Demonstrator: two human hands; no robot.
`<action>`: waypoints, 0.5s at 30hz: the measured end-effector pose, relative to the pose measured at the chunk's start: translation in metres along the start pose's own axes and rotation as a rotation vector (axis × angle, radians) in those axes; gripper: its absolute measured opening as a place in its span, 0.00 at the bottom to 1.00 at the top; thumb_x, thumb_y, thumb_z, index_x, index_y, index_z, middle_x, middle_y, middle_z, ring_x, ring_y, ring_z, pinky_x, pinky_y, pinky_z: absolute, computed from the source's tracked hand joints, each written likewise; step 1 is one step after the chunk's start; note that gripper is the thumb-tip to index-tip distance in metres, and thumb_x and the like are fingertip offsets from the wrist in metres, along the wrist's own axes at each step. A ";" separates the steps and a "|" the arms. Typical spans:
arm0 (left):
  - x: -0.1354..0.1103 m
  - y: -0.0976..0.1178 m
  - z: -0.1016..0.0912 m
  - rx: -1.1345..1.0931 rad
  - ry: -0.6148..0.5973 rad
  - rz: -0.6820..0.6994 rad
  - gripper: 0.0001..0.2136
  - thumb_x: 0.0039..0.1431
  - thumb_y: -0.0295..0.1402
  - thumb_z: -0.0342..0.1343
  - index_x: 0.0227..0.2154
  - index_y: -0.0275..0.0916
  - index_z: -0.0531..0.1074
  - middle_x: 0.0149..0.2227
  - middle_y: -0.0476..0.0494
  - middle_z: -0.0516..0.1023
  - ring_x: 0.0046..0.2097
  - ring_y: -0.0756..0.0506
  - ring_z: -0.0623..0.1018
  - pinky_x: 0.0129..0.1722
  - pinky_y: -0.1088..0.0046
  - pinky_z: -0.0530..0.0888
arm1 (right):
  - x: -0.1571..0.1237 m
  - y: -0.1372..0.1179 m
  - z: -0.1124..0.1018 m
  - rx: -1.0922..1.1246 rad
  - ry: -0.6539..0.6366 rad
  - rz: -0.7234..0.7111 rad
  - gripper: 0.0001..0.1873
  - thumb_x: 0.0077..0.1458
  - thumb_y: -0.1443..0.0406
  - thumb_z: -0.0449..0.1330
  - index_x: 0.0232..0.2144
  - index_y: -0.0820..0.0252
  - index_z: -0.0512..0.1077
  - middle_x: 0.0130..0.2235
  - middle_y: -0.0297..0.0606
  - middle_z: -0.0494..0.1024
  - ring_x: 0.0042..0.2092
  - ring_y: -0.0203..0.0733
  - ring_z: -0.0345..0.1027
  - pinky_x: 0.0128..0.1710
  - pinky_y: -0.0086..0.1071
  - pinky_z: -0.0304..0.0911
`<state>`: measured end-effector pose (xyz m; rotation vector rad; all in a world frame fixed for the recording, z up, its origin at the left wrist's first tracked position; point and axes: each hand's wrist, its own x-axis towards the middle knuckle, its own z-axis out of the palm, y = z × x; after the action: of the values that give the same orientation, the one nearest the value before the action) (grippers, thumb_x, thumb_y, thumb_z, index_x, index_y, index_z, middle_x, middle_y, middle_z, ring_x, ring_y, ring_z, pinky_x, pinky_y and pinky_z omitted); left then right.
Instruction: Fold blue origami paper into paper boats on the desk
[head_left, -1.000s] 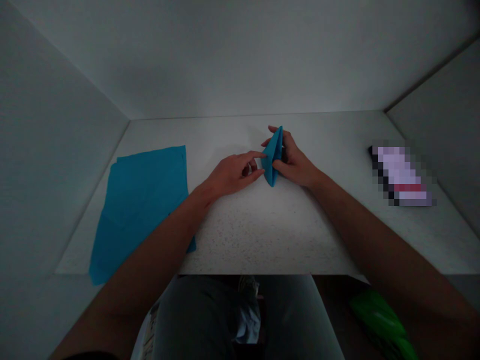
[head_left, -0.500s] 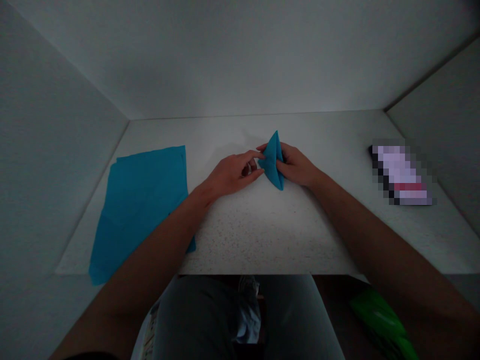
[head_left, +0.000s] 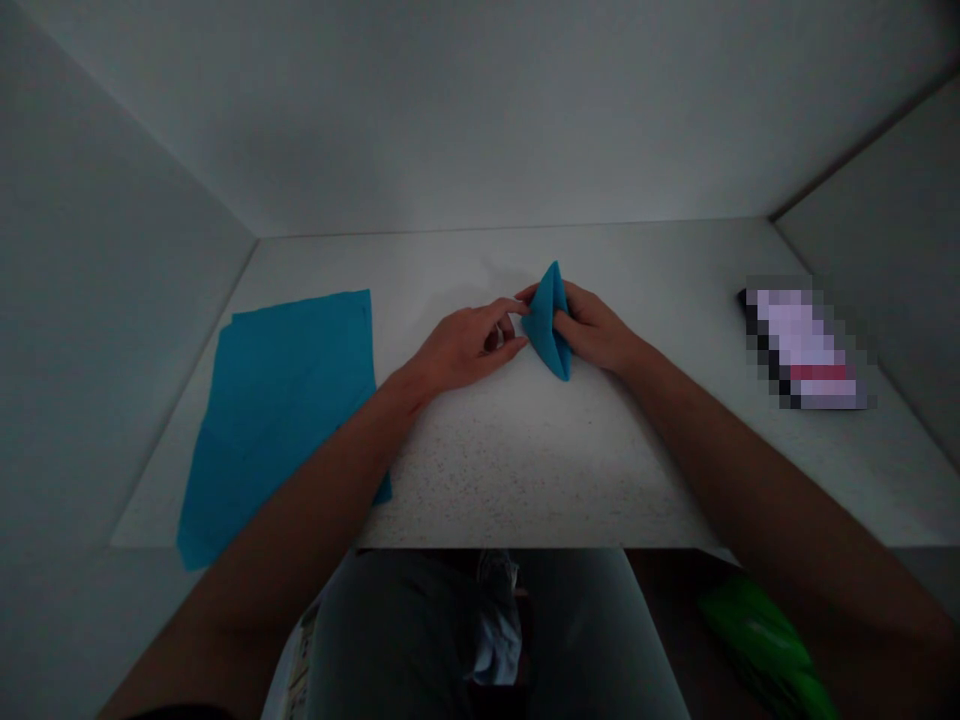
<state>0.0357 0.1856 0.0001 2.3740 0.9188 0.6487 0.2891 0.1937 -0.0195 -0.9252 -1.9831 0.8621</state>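
A small folded blue paper (head_left: 543, 322), shaped like a little boat with a pointed top and bottom, is held up over the middle of the white table. My right hand (head_left: 592, 325) grips it from the right, with the thumb pressed into its open fold and the other fingers partly hidden behind it. At its left edge is my left hand (head_left: 476, 345), thumb and index finger apart, their tips close to the paper. Whether those tips touch the paper I cannot tell.
Several blue paper sheets (head_left: 281, 400) lie at the left, partly under my left forearm and overhanging the front edge. A phone-like object (head_left: 810, 350), blurred out, lies at the right. White walls enclose the table (head_left: 510, 470). Below, at right, is a green bag (head_left: 757, 630).
The folded paper and my right hand have shifted slightly to the right. Its left corner no longer sits between my left thumb and index finger. My left hand has barely moved.
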 end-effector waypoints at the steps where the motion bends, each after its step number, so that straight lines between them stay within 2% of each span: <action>1: 0.000 0.000 0.000 -0.001 0.001 0.003 0.17 0.71 0.39 0.59 0.60 0.43 0.72 0.38 0.49 0.83 0.32 0.50 0.79 0.36 0.72 0.72 | 0.000 0.000 0.000 0.001 -0.003 -0.002 0.19 0.70 0.52 0.59 0.55 0.54 0.79 0.54 0.43 0.84 0.55 0.53 0.78 0.60 0.49 0.73; 7: -0.001 -0.003 0.001 0.002 0.012 0.003 0.17 0.71 0.39 0.59 0.59 0.42 0.72 0.38 0.49 0.84 0.32 0.50 0.79 0.35 0.72 0.72 | 0.000 -0.002 -0.001 -0.006 -0.008 -0.005 0.17 0.67 0.57 0.61 0.54 0.54 0.79 0.55 0.43 0.84 0.56 0.53 0.78 0.61 0.50 0.72; 15: 0.000 -0.002 0.000 0.006 0.001 -0.002 0.17 0.71 0.38 0.59 0.59 0.41 0.74 0.38 0.48 0.84 0.32 0.49 0.79 0.37 0.71 0.74 | 0.000 -0.002 -0.001 -0.019 -0.016 -0.004 0.19 0.65 0.60 0.61 0.56 0.53 0.79 0.56 0.43 0.84 0.57 0.54 0.78 0.62 0.52 0.72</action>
<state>0.0350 0.1865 -0.0012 2.3780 0.9241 0.6479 0.2894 0.1926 -0.0175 -0.9277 -2.0096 0.8525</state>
